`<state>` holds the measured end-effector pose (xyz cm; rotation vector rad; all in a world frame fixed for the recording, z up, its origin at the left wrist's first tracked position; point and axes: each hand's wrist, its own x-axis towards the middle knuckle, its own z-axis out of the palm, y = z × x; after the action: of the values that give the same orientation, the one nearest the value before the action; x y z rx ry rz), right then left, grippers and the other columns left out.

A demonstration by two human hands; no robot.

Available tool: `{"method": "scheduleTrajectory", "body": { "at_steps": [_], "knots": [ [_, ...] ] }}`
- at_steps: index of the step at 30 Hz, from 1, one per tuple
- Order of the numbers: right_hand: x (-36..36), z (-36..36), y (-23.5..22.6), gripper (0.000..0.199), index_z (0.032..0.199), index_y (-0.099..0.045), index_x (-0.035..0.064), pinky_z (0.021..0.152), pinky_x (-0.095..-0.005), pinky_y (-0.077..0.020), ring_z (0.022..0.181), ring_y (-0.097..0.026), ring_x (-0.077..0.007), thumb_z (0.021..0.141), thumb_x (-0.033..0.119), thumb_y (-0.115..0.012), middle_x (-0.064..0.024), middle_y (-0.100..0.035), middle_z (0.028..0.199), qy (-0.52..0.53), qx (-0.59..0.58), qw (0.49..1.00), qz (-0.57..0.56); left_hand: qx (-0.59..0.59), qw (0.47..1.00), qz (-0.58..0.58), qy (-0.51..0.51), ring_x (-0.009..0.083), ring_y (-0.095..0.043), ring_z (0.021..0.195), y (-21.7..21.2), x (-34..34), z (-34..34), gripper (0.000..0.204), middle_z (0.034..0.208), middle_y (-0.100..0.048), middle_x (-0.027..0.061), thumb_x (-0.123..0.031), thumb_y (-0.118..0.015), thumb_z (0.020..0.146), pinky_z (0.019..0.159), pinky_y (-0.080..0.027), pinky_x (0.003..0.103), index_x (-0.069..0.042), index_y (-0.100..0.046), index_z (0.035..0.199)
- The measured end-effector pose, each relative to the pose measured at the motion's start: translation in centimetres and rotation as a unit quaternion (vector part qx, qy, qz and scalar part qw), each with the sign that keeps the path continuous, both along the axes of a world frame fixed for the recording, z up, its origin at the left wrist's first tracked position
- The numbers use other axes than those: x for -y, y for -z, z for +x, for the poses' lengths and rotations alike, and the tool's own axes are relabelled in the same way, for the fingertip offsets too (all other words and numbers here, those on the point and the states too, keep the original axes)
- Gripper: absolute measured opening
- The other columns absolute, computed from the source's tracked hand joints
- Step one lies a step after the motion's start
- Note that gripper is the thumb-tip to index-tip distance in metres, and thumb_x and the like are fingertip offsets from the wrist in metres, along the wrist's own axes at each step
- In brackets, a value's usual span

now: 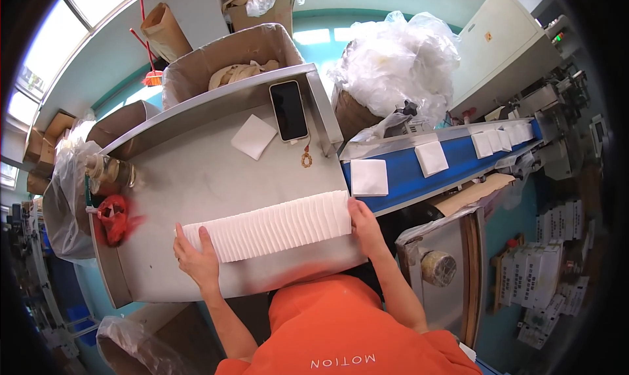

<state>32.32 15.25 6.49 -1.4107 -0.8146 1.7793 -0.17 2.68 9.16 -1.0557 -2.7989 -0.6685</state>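
A long row of white folded paper napkins (282, 227), packed on edge, lies slantwise across the metal table (177, 158). My left hand (198, 260) grips its left end, thumb on the near side and fingers round the end. At the other end my right hand (364, 221) presses against the last napkins, its fingers partly hidden behind them. One loose napkin (254, 137) lies flat farther back. On the blue conveyor belt (400, 177), just beyond my right hand, a folded napkin (369, 177) rests near the belt's end, with several more behind it.
A phone (289, 111) with a charm lies at the table's back right. A red plastic bag (113, 219) and a clear jar (111, 172) stand at the left edge. Raised metal rims border the table. Beyond are a cardboard box (229, 50) and bulky clear plastic bags (403, 60).
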Motion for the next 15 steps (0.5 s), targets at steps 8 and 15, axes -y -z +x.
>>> {"method": "scheduleTrajectory", "body": {
  "at_steps": [8, 15],
  "knots": [
    [0.8, -1.9, -0.6, 0.04, 0.114, -0.062, 0.0019, 0.08, -0.0241, -0.0461, 0.089, -0.056, -0.0078, 0.099, 0.038, -0.052, 0.0002, -0.063, 0.098, -0.07, 0.005, 0.998, 0.005, 0.004, 1.0, 0.006, -0.006, 0.0413, -0.049, 0.117, -0.1, 0.0, -0.1, 0.06, 0.128, -0.049, 0.0236, -0.042, -0.056, 0.093, 0.097, -0.04, 0.05, -0.01, -0.041, 0.141],
    [0.7, -2.4, -1.5, 0.036, 0.112, -0.062, 0.0037, 0.078, -0.0253, -0.0467, 0.088, -0.058, -0.0097, 0.097, 0.035, -0.055, -0.0014, -0.065, 0.096, -0.135, 0.142, 0.971, 0.135, -0.009, 1.0, 0.004, -0.011, 0.0414, -0.049, 0.116, -0.2, -0.3, 0.1, 0.06, 0.127, -0.049, 0.0238, -0.042, -0.057, 0.092, 0.095, -0.04, 0.05, -0.01, -0.041, 0.14]
  ]
}}
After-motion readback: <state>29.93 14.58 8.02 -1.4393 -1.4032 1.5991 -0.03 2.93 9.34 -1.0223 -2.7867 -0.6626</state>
